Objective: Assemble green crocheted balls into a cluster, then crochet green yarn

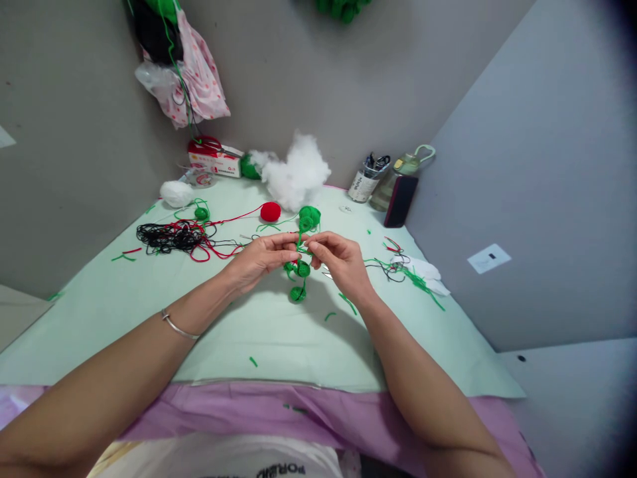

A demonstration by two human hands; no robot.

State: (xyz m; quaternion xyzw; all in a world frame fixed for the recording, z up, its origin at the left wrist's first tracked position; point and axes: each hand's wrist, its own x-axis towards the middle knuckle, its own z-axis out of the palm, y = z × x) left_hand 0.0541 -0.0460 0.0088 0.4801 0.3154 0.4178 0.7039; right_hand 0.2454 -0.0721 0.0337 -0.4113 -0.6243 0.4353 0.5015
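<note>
My left hand (261, 259) and my right hand (341, 260) meet over the middle of the pale green table cover (149, 318). Both pinch a green yarn strand (300, 244), fingers pressed together. From it hang small green crocheted balls (298, 279), just above the table. A bigger green crocheted piece (309, 217) lies right behind the hands. A silver bangle (176, 326) is on my left wrist.
A tangle of black and red thread (174, 238) lies at the left, with a red crocheted disc (270, 211), a white yarn ball (176, 193) and white stuffing (296, 174) behind. A pen jar (365, 180), a bottle (398, 178), yarn scraps (413, 272) stand right.
</note>
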